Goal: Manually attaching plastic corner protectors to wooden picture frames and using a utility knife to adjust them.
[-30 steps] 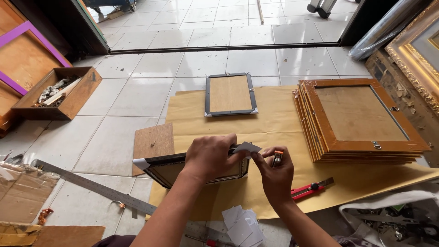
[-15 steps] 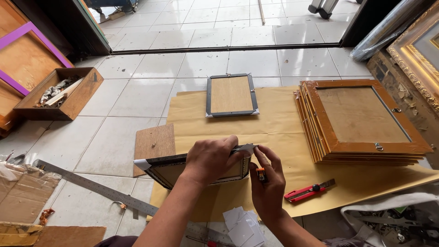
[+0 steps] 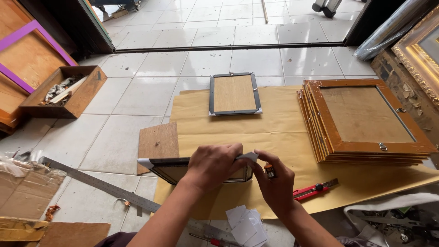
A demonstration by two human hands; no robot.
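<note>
My left hand (image 3: 211,165) grips the top edge of a dark picture frame (image 3: 170,168) that stands tilted on its edge over the brown paper sheet (image 3: 274,130). White corner protectors cap the frame's two upper corners. My right hand (image 3: 274,183) is at the frame's right corner, holding a small orange and black object (image 3: 270,171) between thumb and fingers. A red cutter knife (image 3: 314,190) lies on the paper just right of that hand.
A small dark frame (image 3: 234,93) lies face down farther back. A stack of several wooden frames (image 3: 366,121) sits right. A wooden board (image 3: 157,141), a steel ruler (image 3: 98,183), white card pieces (image 3: 247,225) and a wooden tray (image 3: 64,91) lie around.
My right hand slid left along the frame's top edge toward its right corner and now sits lower against it. My left hand stayed gripping the frame.
</note>
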